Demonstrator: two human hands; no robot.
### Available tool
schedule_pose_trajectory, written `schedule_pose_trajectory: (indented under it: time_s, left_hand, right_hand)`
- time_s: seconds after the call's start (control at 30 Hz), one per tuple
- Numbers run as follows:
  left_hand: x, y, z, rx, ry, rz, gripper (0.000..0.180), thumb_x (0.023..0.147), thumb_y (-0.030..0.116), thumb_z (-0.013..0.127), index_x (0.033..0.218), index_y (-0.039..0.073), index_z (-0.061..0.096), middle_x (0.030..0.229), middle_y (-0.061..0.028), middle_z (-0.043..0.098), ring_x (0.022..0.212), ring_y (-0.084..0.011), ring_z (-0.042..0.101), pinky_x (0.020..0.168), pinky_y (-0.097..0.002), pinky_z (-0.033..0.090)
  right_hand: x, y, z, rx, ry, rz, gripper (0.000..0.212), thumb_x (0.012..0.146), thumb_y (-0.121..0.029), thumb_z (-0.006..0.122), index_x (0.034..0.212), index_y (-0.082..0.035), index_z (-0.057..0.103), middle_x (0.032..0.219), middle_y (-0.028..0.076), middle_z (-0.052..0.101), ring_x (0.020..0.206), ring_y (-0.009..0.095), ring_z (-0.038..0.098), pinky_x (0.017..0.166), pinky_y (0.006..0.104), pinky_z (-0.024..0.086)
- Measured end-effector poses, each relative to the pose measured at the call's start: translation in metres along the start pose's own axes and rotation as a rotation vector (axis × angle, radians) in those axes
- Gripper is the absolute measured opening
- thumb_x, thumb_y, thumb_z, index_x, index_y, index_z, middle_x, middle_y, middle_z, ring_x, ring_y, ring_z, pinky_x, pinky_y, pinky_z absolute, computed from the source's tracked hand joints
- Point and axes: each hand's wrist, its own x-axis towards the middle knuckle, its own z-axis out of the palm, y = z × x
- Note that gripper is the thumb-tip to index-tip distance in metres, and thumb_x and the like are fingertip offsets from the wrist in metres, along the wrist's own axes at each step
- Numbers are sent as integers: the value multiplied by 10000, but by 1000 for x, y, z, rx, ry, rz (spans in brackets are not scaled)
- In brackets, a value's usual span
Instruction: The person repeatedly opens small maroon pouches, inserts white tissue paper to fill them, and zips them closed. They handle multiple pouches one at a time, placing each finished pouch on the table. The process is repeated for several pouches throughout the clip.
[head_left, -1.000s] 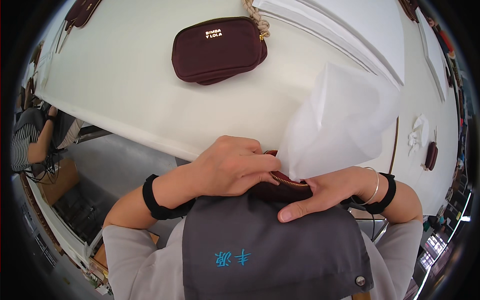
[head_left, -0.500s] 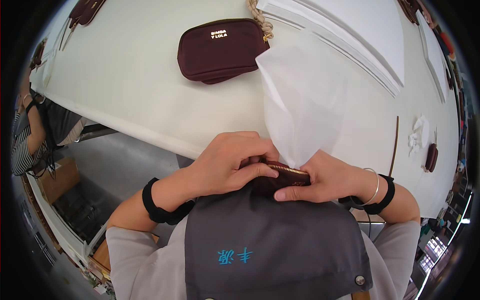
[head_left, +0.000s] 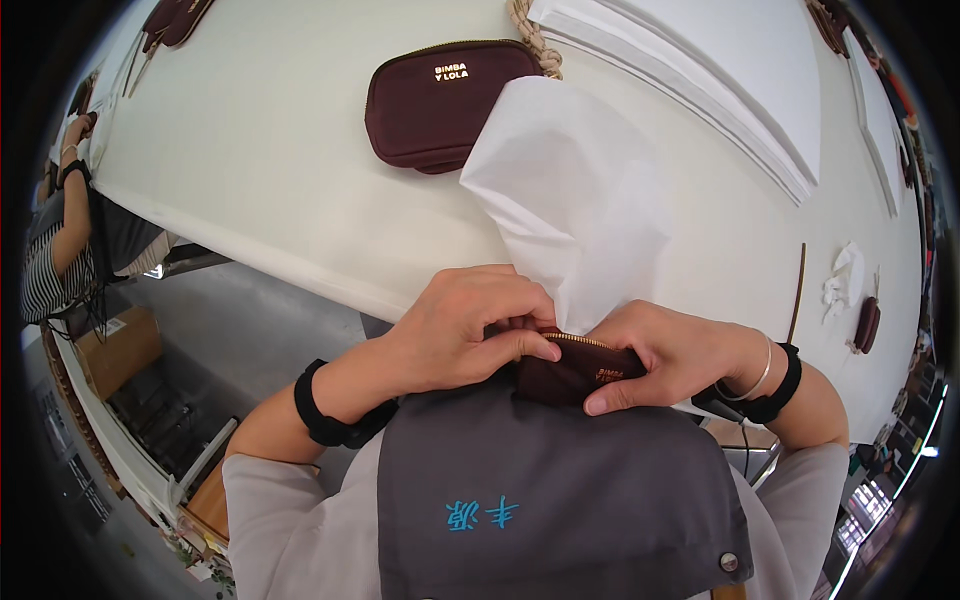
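Observation:
Close to my apron, at the table's near edge, both hands hold a small dark maroon zip pouch [head_left: 565, 372] with a gold-toothed zipper along its top. My left hand [head_left: 470, 325] pinches the zipper's left end between thumb and fingers. Gripping the pouch's right side is my right hand [head_left: 665, 350], its thumb on the front and its fingers hidden behind. A thin white paper sheet [head_left: 570, 190] rises from between my hands behind the pouch and spreads over the table. What holds its lower end cannot be made out.
A larger maroon zip bag [head_left: 435, 110] with a braided beige cord [head_left: 537, 45] lies beyond the sheet. Stacked white sheets [head_left: 700, 80] lie at the back right. Crumpled paper [head_left: 842, 280] and another small maroon pouch [head_left: 867, 325] are on the right. A co-worker's arm [head_left: 72, 220] shows far left.
The white sheet has swung left and now overlaps the larger bag's corner. The pouch has shifted slightly right, and more of its front shows. Both hands keep their hold.

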Motion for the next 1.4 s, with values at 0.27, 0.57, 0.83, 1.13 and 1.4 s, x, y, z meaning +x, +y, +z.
schedule_pose_trajectory:
  time_s: [0.27,0.57,0.83,1.13,1.4]
  left_hand:
    - [0,1,5,5,56,-16,148,777,119,810,856,73,693,747,-42,656,655,-187,602,602,-313,472]
    - [10,33,-3,353,225,499,319,705,117,849,952,20,671,977,-94,634,843,-285,620,693,-340,519]
    - [47,66,15,460,-124,151,534,677,158,887,1129,33,632,1134,-133,649,892,-249,649,730,-351,550]
    - [78,76,21,292,-704,-509,312,751,251,861,886,0,733,686,-90,684,596,-202,612,584,-343,478]
    - [78,68,14,39,-837,-813,289,865,294,787,862,10,734,648,7,616,602,-73,534,561,-273,437]
  right_hand:
    - [12,-8,-1,-315,-108,68,390,918,-327,720,770,-2,564,604,66,507,594,181,518,570,314,413]
    - [4,-10,2,-87,209,46,330,834,-247,743,769,37,589,618,155,559,563,269,553,559,387,436]
    - [-56,20,22,-310,964,-206,100,835,-105,733,894,-30,705,807,101,692,604,202,637,578,325,497]
    - [-55,50,51,69,871,-313,167,850,-78,744,982,5,686,843,97,720,720,149,701,668,267,562]
    - [-53,56,45,168,757,-300,177,856,-80,735,1014,-9,699,877,92,725,786,150,699,744,275,570]
